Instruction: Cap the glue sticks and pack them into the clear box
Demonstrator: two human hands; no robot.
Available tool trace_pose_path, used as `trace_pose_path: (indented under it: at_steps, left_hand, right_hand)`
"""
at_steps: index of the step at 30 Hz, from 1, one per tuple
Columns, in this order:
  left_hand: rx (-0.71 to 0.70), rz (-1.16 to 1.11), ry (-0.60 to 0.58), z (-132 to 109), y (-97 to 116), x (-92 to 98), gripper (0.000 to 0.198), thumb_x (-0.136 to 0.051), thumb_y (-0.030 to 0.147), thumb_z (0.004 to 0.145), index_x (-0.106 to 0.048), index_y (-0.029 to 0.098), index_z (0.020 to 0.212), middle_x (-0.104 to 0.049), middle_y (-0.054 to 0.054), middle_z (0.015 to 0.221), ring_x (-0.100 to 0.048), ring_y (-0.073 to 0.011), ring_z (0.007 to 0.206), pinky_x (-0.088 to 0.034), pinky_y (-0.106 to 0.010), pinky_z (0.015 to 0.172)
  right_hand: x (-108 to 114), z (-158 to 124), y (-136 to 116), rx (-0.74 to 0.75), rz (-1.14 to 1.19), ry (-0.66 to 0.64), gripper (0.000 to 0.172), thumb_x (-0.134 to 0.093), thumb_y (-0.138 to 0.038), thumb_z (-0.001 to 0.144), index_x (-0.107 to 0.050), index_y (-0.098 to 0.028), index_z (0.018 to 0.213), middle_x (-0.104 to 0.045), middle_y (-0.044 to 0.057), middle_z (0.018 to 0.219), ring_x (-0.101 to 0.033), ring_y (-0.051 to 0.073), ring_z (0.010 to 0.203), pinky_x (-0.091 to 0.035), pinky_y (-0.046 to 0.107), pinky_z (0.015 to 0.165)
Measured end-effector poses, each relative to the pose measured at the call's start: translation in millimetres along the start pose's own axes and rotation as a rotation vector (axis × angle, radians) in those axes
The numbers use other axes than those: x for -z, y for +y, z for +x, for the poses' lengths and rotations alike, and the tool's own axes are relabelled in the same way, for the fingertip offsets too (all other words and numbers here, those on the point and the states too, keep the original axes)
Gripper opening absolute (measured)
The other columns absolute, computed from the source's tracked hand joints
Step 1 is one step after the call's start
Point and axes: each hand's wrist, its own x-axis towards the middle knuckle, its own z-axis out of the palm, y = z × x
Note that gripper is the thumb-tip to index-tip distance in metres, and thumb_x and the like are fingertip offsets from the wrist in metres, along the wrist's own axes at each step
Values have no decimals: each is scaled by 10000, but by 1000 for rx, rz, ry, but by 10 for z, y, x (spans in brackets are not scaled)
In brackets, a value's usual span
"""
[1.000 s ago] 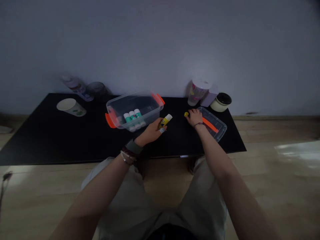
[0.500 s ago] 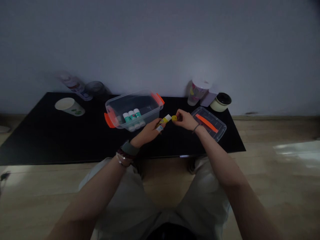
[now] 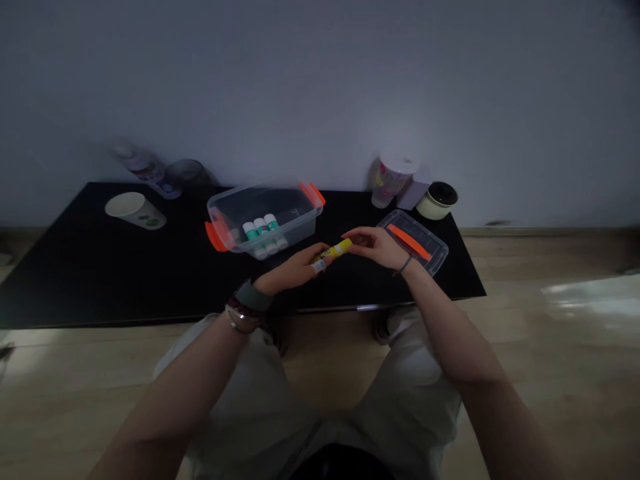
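A yellow glue stick is gripped in my left hand, its capped end tilted up to the right. At that end sits a yellow cap, with a pale band between it and the yellow barrel. The thumb and fingers of my right hand are around the cap. Behind my left hand stands a clear plastic box with orange latches. Several white and green glue sticks show at its near left side. The box's clear lid with an orange handle lies partly behind my right hand.
A paper cup lies tipped on the black table at left. Behind it are a bottle and a dark round container. At back right stand a clear patterned cup, a pale box and a cream pot.
My right hand has brought the yellow cap from beside the glue stick's white tip onto that tip. The white tip is now mostly covered. The view has shifted slightly.
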Motion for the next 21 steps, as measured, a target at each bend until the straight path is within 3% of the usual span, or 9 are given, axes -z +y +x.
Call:
trace_pose_path:
  at_steps: [5, 10, 16, 21]
  left_hand:
    - [-22, -118, -24, -53, 105, -33, 361, -496, 542, 930, -581, 195, 983, -565, 3, 753, -491, -122, 616, -415, -258, 583]
    - [-75, -157, -33, -79, 231, -57, 444, -450, 610, 938, -535, 193, 810, -501, 12, 687, -458, -119, 594, -385, -259, 571]
    - [-117, -130, -29, -46, 229, -73, 464, -449, 621, 942, -541, 185, 814, -496, 14, 683, -450, -118, 604, -379, -257, 576]
    - [-159, -113, -12, -28, 192, -116, 449, -432, 603, 957, -552, 181, 863, -530, 6, 709, -461, -117, 610, -394, -252, 573]
  right_hand:
    - [-80, -54, -47, 13, -33, 36, 360, -753, -458, 803, -708, -198, 1048, -698, 31, 863, -606, 146, 717, -489, 280, 670]
    - [-129, -110, -202, 69, -200, 126, 356, -590, -526, 924, -678, -190, 999, -641, 7, 774, -525, 128, 643, -400, 255, 601]
    - [-194, -102, -313, 168, -464, 187, 416, -417, -498, 1001, -503, -200, 724, -473, -24, 629, -436, 114, 575, -301, 261, 580]
    - [-290, -30, -287, 129, -539, 258, 446, -380, -478, 987, -361, -218, 626, -365, -39, 554, -365, 103, 516, -238, 269, 555]
